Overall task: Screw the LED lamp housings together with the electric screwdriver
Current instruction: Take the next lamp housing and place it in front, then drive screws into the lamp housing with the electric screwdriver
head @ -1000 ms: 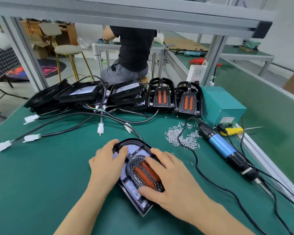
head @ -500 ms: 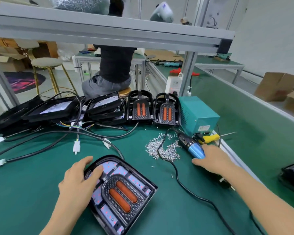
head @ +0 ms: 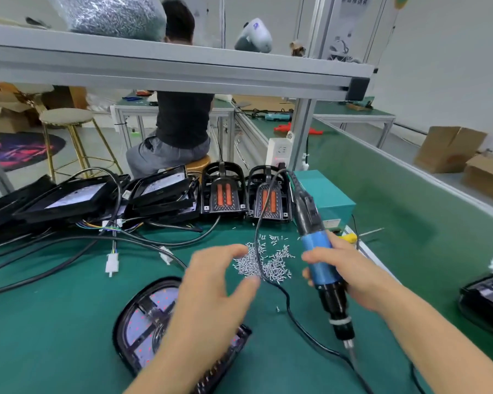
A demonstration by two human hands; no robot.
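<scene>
A black LED lamp housing with a violet LED board lies on the green mat near me, partly hidden by my left forearm. My left hand hovers over it with fingers spread, its fingertips at the edge of a pile of small silver screws. My right hand grips the blue body of the electric screwdriver, held upright and tilted, bit pointing down toward me. Its black cord loops across the mat.
Two assembled black housings with orange inserts stand at the back, beside a teal power box. Stacked black lamp panels and cables fill the left. Another housing lies at the right edge. A person sits beyond the bench.
My right hand left the housing, reached right, and lifted the screwdriver off the mat. My left hand came off the housing and moved toward the screw pile.
</scene>
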